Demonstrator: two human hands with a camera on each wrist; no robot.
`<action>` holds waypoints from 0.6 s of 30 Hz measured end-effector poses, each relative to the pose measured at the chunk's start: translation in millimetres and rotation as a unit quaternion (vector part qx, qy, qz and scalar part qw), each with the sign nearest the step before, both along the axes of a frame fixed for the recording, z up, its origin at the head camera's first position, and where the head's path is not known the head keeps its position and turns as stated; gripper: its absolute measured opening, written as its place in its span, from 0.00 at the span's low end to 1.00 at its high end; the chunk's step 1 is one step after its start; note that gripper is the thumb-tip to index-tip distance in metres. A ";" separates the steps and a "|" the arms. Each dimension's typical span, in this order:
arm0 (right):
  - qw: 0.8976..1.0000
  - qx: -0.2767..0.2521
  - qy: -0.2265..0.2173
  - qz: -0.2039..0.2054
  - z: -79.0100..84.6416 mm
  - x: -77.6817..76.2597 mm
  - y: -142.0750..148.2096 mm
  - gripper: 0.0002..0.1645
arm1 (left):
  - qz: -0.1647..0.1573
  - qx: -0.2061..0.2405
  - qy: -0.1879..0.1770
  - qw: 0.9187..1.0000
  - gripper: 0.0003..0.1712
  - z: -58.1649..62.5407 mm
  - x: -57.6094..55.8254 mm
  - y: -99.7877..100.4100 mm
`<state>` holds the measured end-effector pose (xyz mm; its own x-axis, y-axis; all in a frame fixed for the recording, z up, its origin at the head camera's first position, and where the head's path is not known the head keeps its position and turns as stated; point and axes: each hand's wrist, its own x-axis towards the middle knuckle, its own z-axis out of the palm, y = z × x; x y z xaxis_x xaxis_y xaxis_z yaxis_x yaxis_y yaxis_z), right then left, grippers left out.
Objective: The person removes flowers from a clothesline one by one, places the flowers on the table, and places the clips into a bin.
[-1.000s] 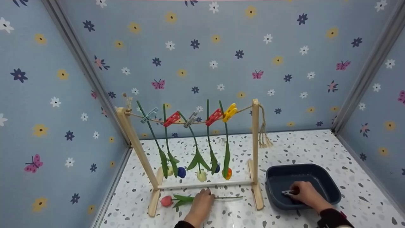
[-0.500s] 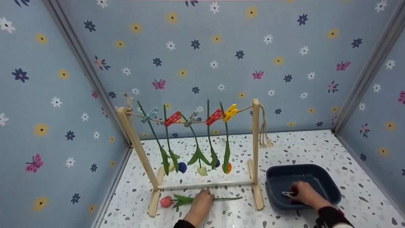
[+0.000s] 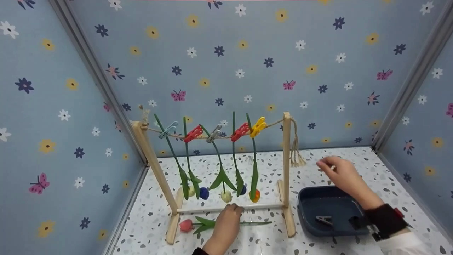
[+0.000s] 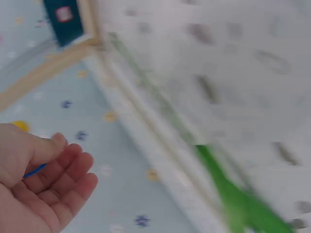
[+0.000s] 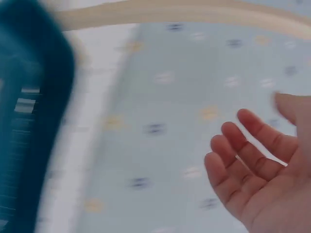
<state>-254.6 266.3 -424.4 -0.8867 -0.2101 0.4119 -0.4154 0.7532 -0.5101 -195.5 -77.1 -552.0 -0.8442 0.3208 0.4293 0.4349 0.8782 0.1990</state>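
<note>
A pink tulip (image 3: 186, 225) with green leaves lies across the table in front of the wooden rack. Over its stem, in the head view, is my left hand (image 3: 226, 223); the left wrist view shows this hand (image 4: 51, 179) apart from the stem, fingers loosely curled and holding nothing. My right hand (image 3: 341, 173) is in the air above the far rim of the dark blue basin (image 3: 339, 232). Its fingers are relaxed and bent with nothing between them, as the right wrist view shows the hand (image 5: 257, 165). A grey clothespin (image 3: 324, 220) lies in the basin.
A wooden rack (image 3: 286, 159) carries a rope (image 3: 272, 124). Several tulips hang head down from it by clothespins, among them a yellow clothespin (image 3: 258, 127) and a red clothespin (image 3: 240, 132). Patterned wall panels (image 3: 226, 63) enclose the speckled table (image 3: 336, 159).
My right hand has let go of the grey clothespin in the basin and risen up and away from it. My left hand has lifted slightly off the tulip stem and moved a little forward.
</note>
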 end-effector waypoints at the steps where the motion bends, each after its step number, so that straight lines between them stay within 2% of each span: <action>1: 1.000 -0.006 0.023 0.010 16.2 0.1 -5.5 0.14 | -0.005 0.022 0.003 1.000 0.09 10.0 3.6 2.9; 5: 0.993 -0.011 0.100 0.064 75.6 3.5 -28.2 0.14 | -0.026 0.109 0.031 0.993 0.09 46.5 12.5 12.7; 9: 0.981 -0.038 0.138 0.131 121.8 8.7 -51.7 0.15 | -0.045 0.186 0.067 0.979 0.13 78.2 9.4 20.4; 12: 0.970 -0.068 0.158 0.170 144.3 8.8 -68.9 0.16 | -0.057 0.226 0.069 0.970 0.20 98.3 2.5 26.0; 14: 0.966 -0.070 0.166 0.187 153.9 7.6 -79.6 0.17 | -0.067 0.250 0.061 0.964 0.25 110.4 -2.9 30.1; 18: 0.963 -0.023 0.168 0.210 164.3 2.8 -99.4 0.20 | -0.064 0.287 0.034 0.955 0.31 128.2 -14.6 37.5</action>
